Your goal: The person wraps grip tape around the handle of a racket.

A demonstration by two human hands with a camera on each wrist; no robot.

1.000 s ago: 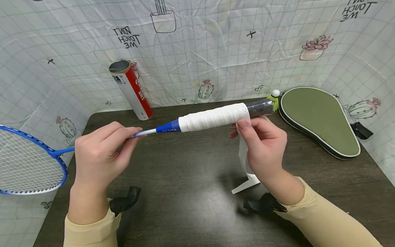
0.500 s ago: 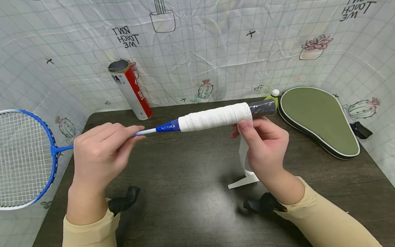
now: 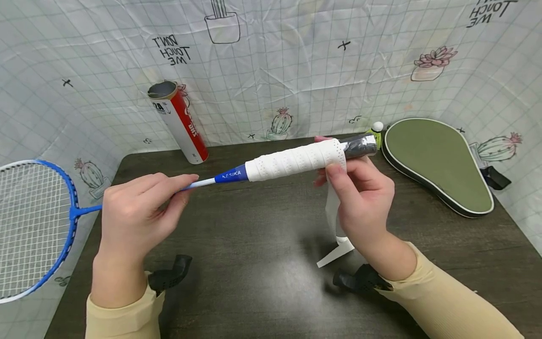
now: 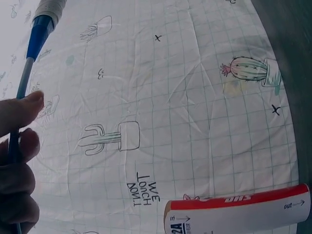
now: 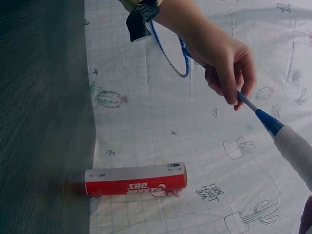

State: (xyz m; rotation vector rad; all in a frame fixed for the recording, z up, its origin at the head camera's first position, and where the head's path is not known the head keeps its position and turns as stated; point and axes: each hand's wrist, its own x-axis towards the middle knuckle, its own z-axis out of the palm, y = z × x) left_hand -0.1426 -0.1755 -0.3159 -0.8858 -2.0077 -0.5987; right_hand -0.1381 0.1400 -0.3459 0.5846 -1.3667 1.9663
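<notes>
A blue-and-white badminton racket (image 3: 230, 174) is held level above the table, its strung head at the far left. My left hand (image 3: 137, 212) pinches its thin shaft between thumb and fingers; the left wrist view shows the fingers around the shaft (image 4: 23, 83). White perforated grip tape (image 3: 296, 160) covers most of the handle in overlapping turns. The dark butt end (image 3: 361, 146) is bare. At the tape's last turn, my right hand (image 3: 366, 202) pinches the strip. Its loose tail (image 3: 332, 214) hangs below to the table, partly hidden by that hand.
A red-and-white shuttlecock tube (image 3: 179, 122) stands at the back left. At the back right, a yellow-green shuttlecock (image 3: 376, 129) stands beside an olive paddle-shaped case (image 3: 440, 165). Patterned cloth (image 3: 296, 70) surrounds the dark table (image 3: 254, 263).
The racket has rolled about its length, turning its head and bringing the cone's lettering more fully into view. The tape covers slightly more of the handle. Right-hand fingertips now show above the handle.
</notes>
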